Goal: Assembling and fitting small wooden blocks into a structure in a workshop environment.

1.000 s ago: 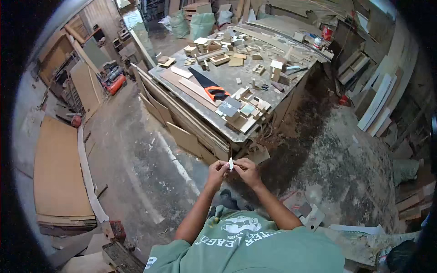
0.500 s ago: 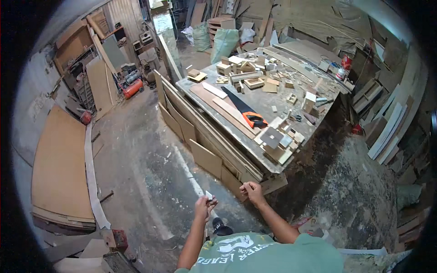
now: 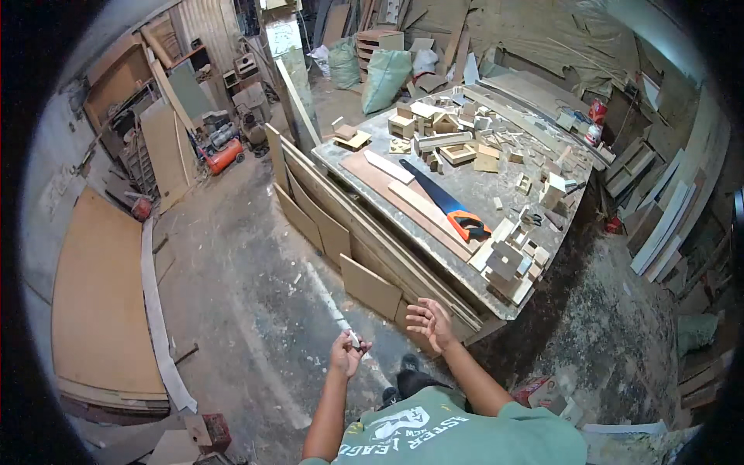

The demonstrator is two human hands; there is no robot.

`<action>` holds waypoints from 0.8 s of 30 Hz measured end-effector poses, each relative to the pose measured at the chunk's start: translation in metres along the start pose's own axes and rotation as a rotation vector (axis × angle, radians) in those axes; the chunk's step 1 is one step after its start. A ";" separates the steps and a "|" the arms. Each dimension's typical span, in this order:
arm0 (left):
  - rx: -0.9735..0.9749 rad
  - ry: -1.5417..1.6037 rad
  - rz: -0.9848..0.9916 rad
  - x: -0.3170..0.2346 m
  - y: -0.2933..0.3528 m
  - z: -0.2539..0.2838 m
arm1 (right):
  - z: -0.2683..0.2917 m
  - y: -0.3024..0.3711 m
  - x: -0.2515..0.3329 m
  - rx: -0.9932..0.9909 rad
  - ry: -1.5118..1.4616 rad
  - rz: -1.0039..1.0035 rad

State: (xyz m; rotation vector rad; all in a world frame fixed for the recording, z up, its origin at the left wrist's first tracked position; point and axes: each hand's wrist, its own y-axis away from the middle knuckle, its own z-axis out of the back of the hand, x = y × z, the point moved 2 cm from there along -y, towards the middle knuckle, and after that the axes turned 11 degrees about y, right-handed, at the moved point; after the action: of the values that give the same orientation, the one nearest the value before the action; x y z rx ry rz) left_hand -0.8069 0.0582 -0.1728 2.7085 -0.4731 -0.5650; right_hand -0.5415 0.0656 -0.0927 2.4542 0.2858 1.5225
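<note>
Low in front of me, my left hand (image 3: pixel 346 358) has its fingers closed around a small white piece (image 3: pixel 354 339), too small to tell its kind. My right hand (image 3: pixel 434 322) is raised near the front corner of the workbench (image 3: pixel 349 167), fingers spread, with nothing in it. On the bench lies a handsaw (image 3: pixel 442 198) with a dark blade and an orange-and-black handle, beside a pale wooden board (image 3: pixel 422 204). Several little wooden box-like pieces (image 3: pixel 504 263) stand at the bench's near right corner, and neither hand touches them.
Boards (image 3: pixel 372 285) lean along the bench's left side. A curved brown panel (image 3: pixel 101 294) stands at the left wall, near an orange air compressor tank (image 3: pixel 225 156). Filled sacks (image 3: pixel 386 81) sit behind the bench, and planks (image 3: pixel 666 225) lean on the right.
My right hand has opened from a curled pose, its fingers now spread. My left hand still holds the white piece. The view has shifted, with the bench and saw appearing further right and lower.
</note>
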 end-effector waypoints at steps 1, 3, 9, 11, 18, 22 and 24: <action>0.001 0.021 0.040 0.001 -0.013 -0.001 | 0.002 -0.009 -0.001 -0.005 -0.001 0.004; -0.059 0.024 0.066 0.002 -0.039 -0.002 | 0.007 -0.028 -0.001 -0.057 -0.016 -0.046; -0.116 -0.044 0.135 -0.020 -0.113 -0.015 | 0.026 -0.107 -0.003 -0.132 0.041 -0.146; -0.095 -0.076 0.136 -0.035 -0.138 -0.020 | 0.026 -0.135 0.003 -0.130 0.021 -0.207; -0.225 -0.171 0.172 -0.087 -0.212 -0.032 | 0.006 -0.231 0.031 -0.098 0.082 -0.202; -0.219 -0.126 0.181 -0.100 -0.250 -0.030 | -0.017 -0.263 0.050 -0.075 0.051 -0.166; -0.220 -0.134 0.246 -0.096 -0.271 -0.054 | -0.005 -0.276 0.040 -0.090 0.053 -0.142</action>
State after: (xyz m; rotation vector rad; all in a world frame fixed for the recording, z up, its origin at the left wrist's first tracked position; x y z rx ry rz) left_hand -0.7990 0.3498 -0.1990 2.3702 -0.7222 -0.6878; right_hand -0.5394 0.3403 -0.1394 2.2756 0.3841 1.5077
